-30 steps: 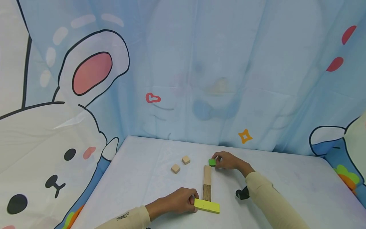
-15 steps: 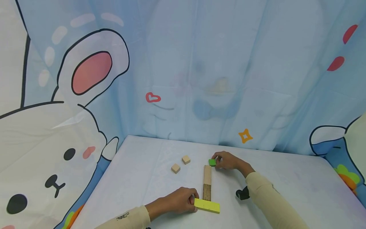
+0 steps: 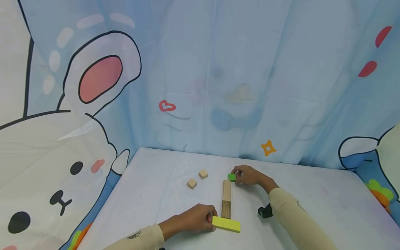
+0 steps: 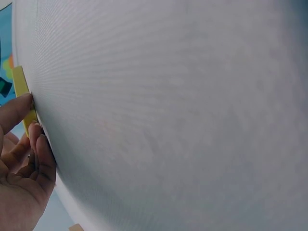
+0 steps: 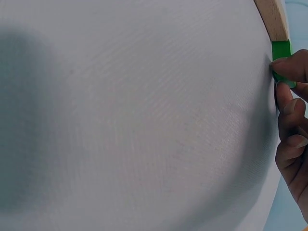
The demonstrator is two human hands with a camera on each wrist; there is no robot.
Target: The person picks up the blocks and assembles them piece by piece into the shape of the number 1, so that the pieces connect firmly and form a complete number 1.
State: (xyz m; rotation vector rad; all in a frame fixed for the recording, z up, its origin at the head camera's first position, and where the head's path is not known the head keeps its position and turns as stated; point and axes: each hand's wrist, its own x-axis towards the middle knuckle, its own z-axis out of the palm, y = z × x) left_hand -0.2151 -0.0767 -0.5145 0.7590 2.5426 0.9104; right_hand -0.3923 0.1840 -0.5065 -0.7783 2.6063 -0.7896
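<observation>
My left hand (image 3: 197, 218) pinches the left end of a long yellow block (image 3: 226, 224) that lies crosswise near the front of the table. Behind it runs a row of wooden blocks: a darker brown one (image 3: 226, 209), then a pale one (image 3: 226, 190). At the far end of this row is a small green block (image 3: 231, 177), pinched by my right hand (image 3: 248, 174) from the right. In the right wrist view, the green block (image 5: 282, 50) meets the pale block's end (image 5: 273, 20). Thumb and fingers hold the yellow block (image 4: 20, 82) in the left wrist view.
Two small pale wooden cubes, a nearer one (image 3: 192, 183) and a farther one (image 3: 203, 174), sit left of the row. The white-covered table (image 3: 156, 173) ends at a blue printed curtain (image 3: 193, 132). A black object (image 3: 265, 211) shows beside the right sleeve.
</observation>
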